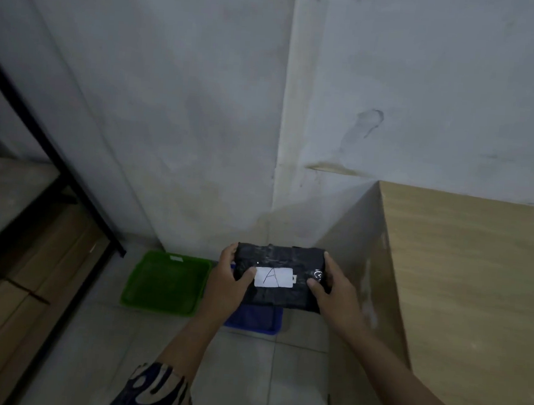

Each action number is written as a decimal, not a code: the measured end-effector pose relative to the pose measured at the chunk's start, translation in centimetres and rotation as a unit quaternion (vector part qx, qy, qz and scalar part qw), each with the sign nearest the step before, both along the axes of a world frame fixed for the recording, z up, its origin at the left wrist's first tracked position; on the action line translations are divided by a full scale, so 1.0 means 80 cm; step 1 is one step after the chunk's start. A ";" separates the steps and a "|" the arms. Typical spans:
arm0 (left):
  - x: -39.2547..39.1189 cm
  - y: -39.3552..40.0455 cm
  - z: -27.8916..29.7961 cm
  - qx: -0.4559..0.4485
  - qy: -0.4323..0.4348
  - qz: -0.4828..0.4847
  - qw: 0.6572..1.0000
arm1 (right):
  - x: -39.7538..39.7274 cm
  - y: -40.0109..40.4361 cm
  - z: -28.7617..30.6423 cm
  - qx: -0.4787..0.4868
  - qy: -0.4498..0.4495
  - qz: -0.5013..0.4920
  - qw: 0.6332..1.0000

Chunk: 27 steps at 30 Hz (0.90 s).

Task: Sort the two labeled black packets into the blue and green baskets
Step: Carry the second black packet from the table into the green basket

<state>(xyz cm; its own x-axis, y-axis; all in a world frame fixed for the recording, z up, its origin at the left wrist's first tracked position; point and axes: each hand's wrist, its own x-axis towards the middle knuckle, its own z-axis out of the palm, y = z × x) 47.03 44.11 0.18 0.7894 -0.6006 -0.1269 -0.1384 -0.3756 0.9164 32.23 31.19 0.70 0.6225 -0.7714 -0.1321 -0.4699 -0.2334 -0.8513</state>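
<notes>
We grip the black packet [278,276] at its short ends, left hand [227,282] and right hand [332,290] clamped, white label [274,277] reading A, long axis left-right. Directly beneath sits the blue basket [254,321]; the green basket [165,282] lies left. Cardboard box [443,296] right, wall [267,106] beyond.

We see a dim, greyish scene; the shelf [46,191] at left smears with motion blur, straight lines bow at the edges, and tape on the packet [280,275] glints faintly.
</notes>
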 end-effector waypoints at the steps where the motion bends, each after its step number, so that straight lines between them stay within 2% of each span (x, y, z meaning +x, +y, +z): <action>1: 0.019 0.005 -0.004 0.005 -0.002 -0.008 1.000 | 0.016 0.007 -0.006 0.005 -0.001 -0.009 1.000; 9: 0.181 0.054 -0.070 0.065 0.008 -0.089 0.994 | 0.159 0.081 -0.073 0.123 -0.036 -0.103 0.986; 16: 0.273 0.080 -0.188 0.112 0.035 -0.102 0.988 | 0.254 0.117 -0.172 0.161 -0.011 -0.136 0.977; 20: 0.316 0.100 -0.273 0.140 0.000 -0.071 0.988 | 0.308 0.114 -0.253 0.173 0.011 -0.125 0.977; 27: 0.410 0.135 -0.454 0.231 -0.146 -0.055 0.960 | 0.406 0.114 -0.434 0.174 0.016 -0.111 0.978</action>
